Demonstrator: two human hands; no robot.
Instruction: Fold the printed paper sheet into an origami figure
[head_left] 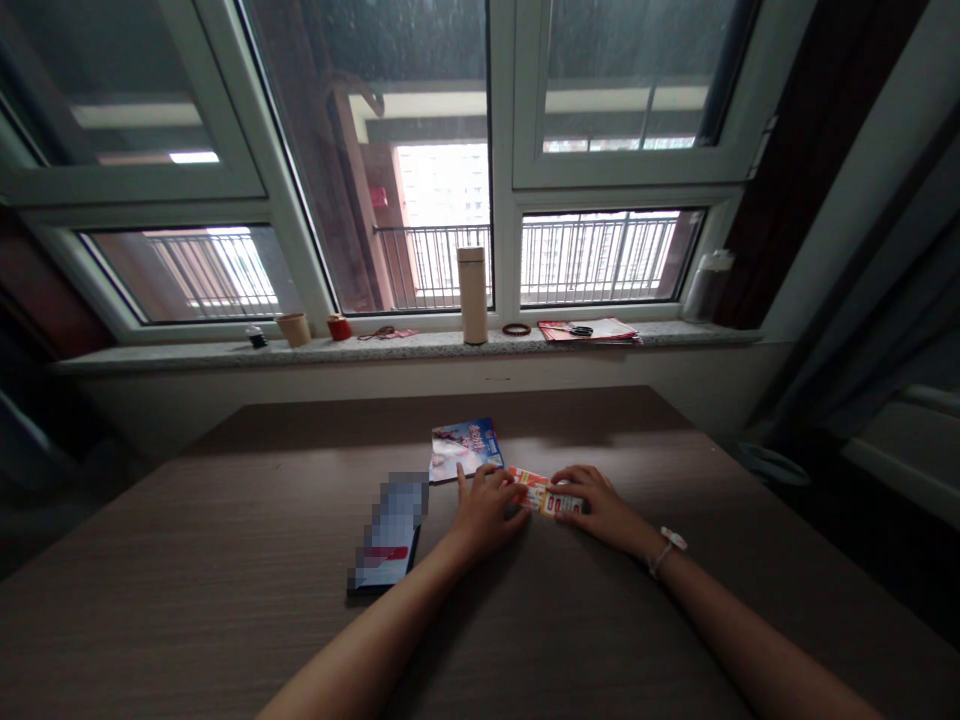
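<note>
A small orange, red and white printed paper piece (534, 490) lies low over the table between my two hands; I cannot tell if it is a folded leaflet or a flat packet. My left hand (487, 510) grips its left end, fingers curled over it and the thumb at the near edge. At the other end, my right hand (600, 510) pinches it between thumb and fingers, with a bracelet (667, 550) on that wrist. Just beyond my left hand is a blue and pink printed leaflet (465, 450), lying flat. A phone (390, 535) rests left of my left forearm, its screen pixelated.
The brown wooden table (225, 540) ends below a stone windowsill (420, 345). On the sill stand a beige flask (472, 295), a paper cup (294, 329), a red spool (339, 327), a brown ring (516, 329), scissors (581, 331) on papers, and a clear bottle (709, 287).
</note>
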